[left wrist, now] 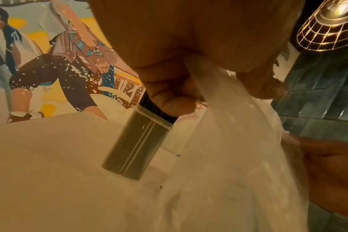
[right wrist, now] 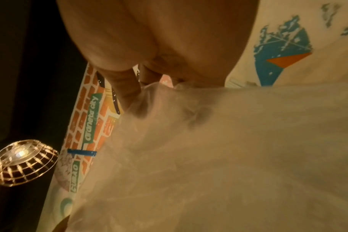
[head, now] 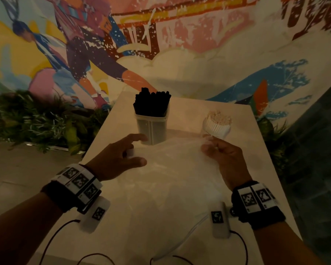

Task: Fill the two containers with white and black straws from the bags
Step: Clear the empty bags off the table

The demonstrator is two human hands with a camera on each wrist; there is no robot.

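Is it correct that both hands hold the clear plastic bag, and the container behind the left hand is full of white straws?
Not quite. The head view shows the container behind the left hand full of black straws; the white straws stand further right. Both hands, including the right hand, do hold the clear plastic bag.

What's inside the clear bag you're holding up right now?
No straws show through the clear plastic bag held by left hand and right hand. Only the white table shows through; its folds are too blurry to check.
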